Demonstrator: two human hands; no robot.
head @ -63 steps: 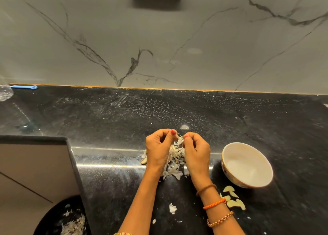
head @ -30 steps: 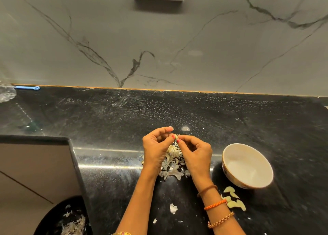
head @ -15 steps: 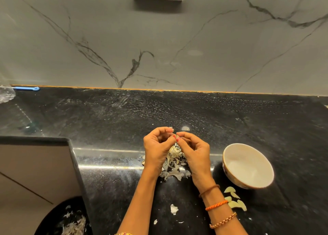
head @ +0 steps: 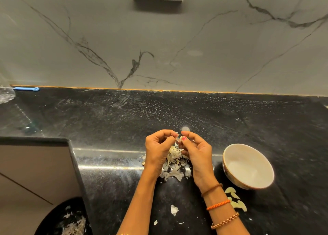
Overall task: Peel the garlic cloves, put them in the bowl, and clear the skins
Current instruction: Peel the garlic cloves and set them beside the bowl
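My left hand [head: 157,148] and my right hand [head: 196,150] meet above the black counter, and their fingertips pinch a small garlic clove [head: 178,138] between them. Papery white skin hangs from the clove. Below the hands lies a heap of garlic skins [head: 173,165] on the counter. A white bowl [head: 248,166] stands to the right of my right hand, and it looks empty. Several peeled pale cloves [head: 235,200] lie on the counter in front of the bowl, beside my right wrist.
Loose skin scraps [head: 174,209] lie near the counter's front. A dark bin [head: 71,220] holding skins sits low at the left, below a counter corner [head: 69,142]. A blue tool [head: 26,88] lies at the back left by the marble wall.
Both hands have stayed over the skin heap, working the clove at their fingertips. The fingers have shifted slightly and a strip of skin now shows between them.
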